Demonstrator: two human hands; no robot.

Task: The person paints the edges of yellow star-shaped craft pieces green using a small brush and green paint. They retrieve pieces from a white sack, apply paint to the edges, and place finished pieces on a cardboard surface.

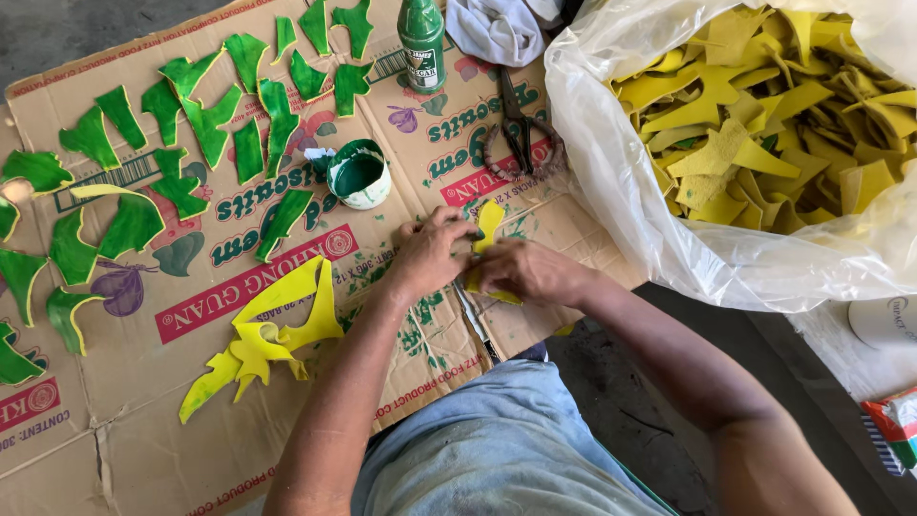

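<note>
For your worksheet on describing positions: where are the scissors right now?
In the head view, the scissors lie on the cardboard, upper middle, between the green bottle and the plastic bag of yellow pieces.

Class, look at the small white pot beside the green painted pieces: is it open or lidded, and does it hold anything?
Open. The small white pot shows no lid, and green paint is visible inside, near the rim.

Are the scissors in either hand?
No: the scissors lie on the cardboard, while both hands, left and right, hold a yellow piece.
</note>
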